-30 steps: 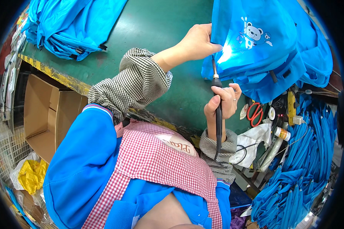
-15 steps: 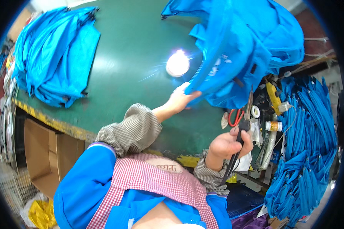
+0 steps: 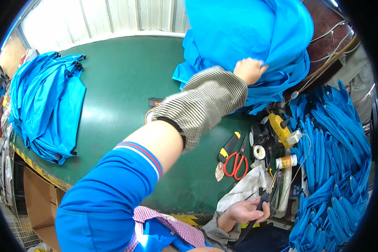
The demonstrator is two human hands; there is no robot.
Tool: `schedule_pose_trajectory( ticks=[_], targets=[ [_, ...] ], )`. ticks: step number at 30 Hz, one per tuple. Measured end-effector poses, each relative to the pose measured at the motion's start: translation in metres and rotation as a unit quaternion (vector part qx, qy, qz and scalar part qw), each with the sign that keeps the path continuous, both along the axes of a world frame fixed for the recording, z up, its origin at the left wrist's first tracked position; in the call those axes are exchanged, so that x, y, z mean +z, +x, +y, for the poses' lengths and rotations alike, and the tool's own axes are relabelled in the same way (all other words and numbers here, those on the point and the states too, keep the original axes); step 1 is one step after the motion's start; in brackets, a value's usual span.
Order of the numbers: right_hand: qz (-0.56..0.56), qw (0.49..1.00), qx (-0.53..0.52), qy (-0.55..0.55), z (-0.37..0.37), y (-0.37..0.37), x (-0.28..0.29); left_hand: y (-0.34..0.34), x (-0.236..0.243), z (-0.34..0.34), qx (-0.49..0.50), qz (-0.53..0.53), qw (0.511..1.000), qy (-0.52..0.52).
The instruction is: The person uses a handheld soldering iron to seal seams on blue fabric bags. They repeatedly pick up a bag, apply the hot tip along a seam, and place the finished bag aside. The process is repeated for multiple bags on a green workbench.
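My left hand (image 3: 248, 70) reaches across to the far right of the green table, fingers closed on a fold of bright blue fabric (image 3: 235, 33). The fabric lies there in a large, loose heap. Close to my body at the lower right, my right hand (image 3: 245, 212) grips what looks like a soldering iron (image 3: 265, 196), with a black handle, a thin metal tip pointing up and a dark cord trailing down. Red-handled scissors (image 3: 236, 164) lie on the table between the two hands, beside a yellow-and-black utility knife (image 3: 229, 146).
Another pile of blue fabric (image 3: 46, 113) sits on the left of the green table (image 3: 117, 80). At the right edge are a tape roll (image 3: 259, 152), a white bottle (image 3: 286, 161) and a yellow socket block (image 3: 280, 129). Blue pieces (image 3: 327, 168) hang beyond; a cardboard box (image 3: 38, 201) stands lower left.
My left hand has moved farther away and to the right, from the fabric's near edge onto the heap. The right hand with the iron has dropped lower, away from the fabric.
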State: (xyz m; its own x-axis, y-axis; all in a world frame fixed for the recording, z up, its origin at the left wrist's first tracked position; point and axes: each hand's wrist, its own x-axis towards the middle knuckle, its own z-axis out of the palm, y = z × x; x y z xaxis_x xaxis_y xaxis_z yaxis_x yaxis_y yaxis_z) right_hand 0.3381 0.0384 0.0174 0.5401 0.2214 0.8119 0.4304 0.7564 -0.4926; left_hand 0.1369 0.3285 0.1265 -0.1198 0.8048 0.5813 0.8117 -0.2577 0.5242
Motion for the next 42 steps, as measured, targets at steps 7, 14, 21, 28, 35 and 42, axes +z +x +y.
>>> schedule_pose_trajectory(
  ticks=[7, 14, 21, 28, 35, 42],
  targets=[
    [0.023, 0.999, 0.022, -0.027, 0.009, -0.023, 0.008, -0.027, 0.001, -0.011, -0.031, 0.092, 0.994, 0.057],
    [0.043, 0.981, 0.18, -0.054, -0.021, -0.052, 0.014, -0.182, -0.049, -0.312, -0.028, 0.157, 0.984, 0.076],
    [0.002, 0.962, 0.257, -0.089, -0.036, -0.112, 0.015, -0.36, -0.149, -0.633, 0.616, -0.066, 0.782, 0.064],
    [-0.164, 0.919, 0.358, 0.012, -0.03, -0.145, 0.019, -0.525, -0.137, -0.691, 0.775, 0.043, 0.622, 0.099],
    [-0.204, 0.916, 0.334, -0.083, -0.046, -0.144, 0.005, -0.644, -0.147, -0.773, 0.728, -0.315, 0.609, -0.031],
    [-0.221, 0.917, 0.325, -0.062, -0.041, -0.17, 0.016, -0.561, -0.062, -0.65, 0.239, -0.702, 0.647, 0.177]
  ],
)
